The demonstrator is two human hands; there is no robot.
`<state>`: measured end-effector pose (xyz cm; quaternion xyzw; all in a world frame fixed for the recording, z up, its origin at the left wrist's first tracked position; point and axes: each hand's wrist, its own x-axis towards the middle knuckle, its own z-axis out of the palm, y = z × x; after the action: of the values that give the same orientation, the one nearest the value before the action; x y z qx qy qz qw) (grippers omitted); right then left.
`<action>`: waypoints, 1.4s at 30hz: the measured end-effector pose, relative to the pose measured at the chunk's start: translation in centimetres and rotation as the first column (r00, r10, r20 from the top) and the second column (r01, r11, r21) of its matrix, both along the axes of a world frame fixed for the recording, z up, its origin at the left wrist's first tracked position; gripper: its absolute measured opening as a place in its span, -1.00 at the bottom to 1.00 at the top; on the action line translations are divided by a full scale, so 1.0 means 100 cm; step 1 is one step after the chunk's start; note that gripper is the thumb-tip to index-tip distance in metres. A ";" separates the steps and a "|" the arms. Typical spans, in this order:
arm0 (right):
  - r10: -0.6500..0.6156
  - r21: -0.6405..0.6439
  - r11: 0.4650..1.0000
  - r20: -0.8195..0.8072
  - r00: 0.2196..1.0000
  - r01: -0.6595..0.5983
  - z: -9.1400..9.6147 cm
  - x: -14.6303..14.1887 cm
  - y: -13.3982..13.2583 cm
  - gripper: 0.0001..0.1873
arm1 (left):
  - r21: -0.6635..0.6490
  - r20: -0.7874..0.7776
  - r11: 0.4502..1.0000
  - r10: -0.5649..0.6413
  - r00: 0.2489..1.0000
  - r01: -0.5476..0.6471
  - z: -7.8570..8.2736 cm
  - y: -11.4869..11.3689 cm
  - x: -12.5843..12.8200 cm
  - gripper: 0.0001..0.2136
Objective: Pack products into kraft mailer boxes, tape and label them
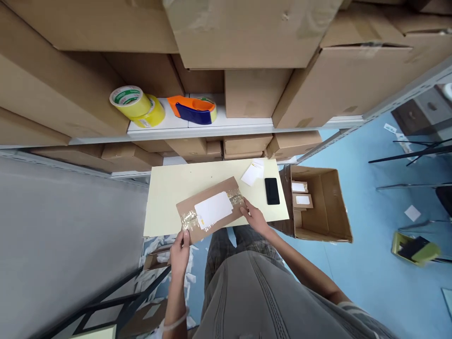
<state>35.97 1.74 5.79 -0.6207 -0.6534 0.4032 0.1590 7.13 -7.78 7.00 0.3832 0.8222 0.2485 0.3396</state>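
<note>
A flat brown cardboard box (185,205) is tilted over the front part of the pale tabletop (165,188). Clear tape wraps both of its ends, and a white label (213,209) lies across its upper face. My left hand (180,254) grips the near left corner, thumb on top. At the right end, my right hand (253,216) is closed round the taped edge. Beyond that hand, white label sheets (252,173) and a black phone (272,191) rest on the table.
A shelf (247,127) at the back holds yellow tape rolls (137,106), an orange and blue tape dispenser (194,109) and large cartons (254,35). On the floor to the right stands an open carton (319,230) containing labelled boxes (302,201). Paper scraps (155,245) litter the floor at left.
</note>
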 end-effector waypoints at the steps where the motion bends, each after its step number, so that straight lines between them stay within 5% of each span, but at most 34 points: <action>1: 0.011 0.006 1.000 -0.027 1.000 -0.011 0.005 0.009 -0.009 -0.43 | -0.009 -0.009 1.000 0.014 1.000 -0.014 0.004 -0.013 0.008 -0.47; 5: -0.009 0.026 1.000 -0.091 0.996 0.012 0.020 0.044 -0.054 -0.44 | 0.018 -0.005 1.000 0.003 1.000 -0.003 0.014 -0.049 0.036 -0.47; 12: -0.259 0.000 0.965 -0.137 0.956 0.261 0.023 0.094 -0.164 -0.37 | 0.088 0.035 0.979 -0.187 0.982 0.183 0.017 -0.082 0.077 -0.43; 17: -0.374 -0.015 0.927 -0.122 0.919 0.375 0.030 0.120 -0.239 -0.36 | 0.099 0.092 0.969 -0.234 0.968 0.225 0.014 -0.137 0.111 -0.47; 22: -0.404 -0.045 0.915 -0.078 0.912 0.401 0.037 0.149 -0.287 -0.39 | 0.036 0.173 0.968 -0.249 0.953 0.247 0.005 -0.183 0.135 -0.41; 28: -0.472 -0.035 0.881 -0.006 0.882 0.471 0.037 0.170 -0.313 -0.39 | 0.000 0.181 0.940 -0.336 0.924 0.342 0.004 -0.193 0.155 -0.42; 34: -0.491 -0.003 0.871 -0.009 0.871 0.491 0.035 0.195 -0.304 -0.40 | -0.018 0.104 0.945 -0.322 0.941 0.326 0.014 -0.182 0.191 -0.52; 42: -0.510 -0.002 0.860 -0.031 0.859 0.510 0.027 0.291 -0.276 -0.39 | -0.048 0.093 0.935 -0.345 0.934 0.350 0.015 -0.155 0.289 -0.53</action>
<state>65.11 -25.83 8.51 -0.7648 -0.4646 0.3540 0.2718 36.05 -23.25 8.53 0.5009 0.7342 0.1739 0.4240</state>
